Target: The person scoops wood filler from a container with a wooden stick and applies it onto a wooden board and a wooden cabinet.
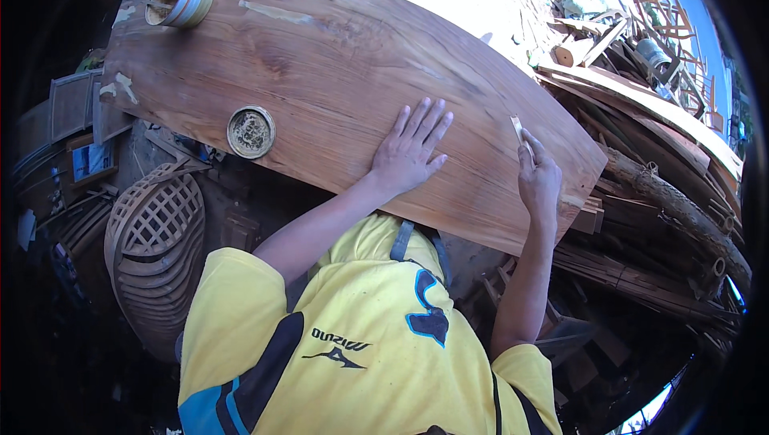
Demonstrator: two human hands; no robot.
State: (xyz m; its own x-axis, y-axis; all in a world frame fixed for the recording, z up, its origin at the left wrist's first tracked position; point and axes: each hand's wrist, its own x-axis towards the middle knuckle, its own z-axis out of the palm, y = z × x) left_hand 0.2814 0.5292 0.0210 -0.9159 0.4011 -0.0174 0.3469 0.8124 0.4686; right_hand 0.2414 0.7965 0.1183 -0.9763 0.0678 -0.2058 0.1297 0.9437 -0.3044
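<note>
A broad brown wooden board (336, 74) stretches across in front of me. My left hand (410, 147) lies flat on it near the middle, fingers spread, holding nothing. Toward the board's right end my right hand (538, 175) grips a small, flat, pale tool (516, 126) that looks like a putty knife; its handle is mostly hidden by the fingers. On the board's near edge, left of my left hand, sits a round tin lid (251, 132) smeared with paste. An open tin (186, 2) with a stick in it stands at the far left corner. Pale filler patches (275, 13) mark the wood.
Below the board at left stands a curved wooden lattice chair back (156, 235). Wooden panels (72, 104) lean further left. Stacked planks (641, 126) and a rough log (681, 203) lie beyond the right end. Behind them is a heap with wooden chair frames (669, 14).
</note>
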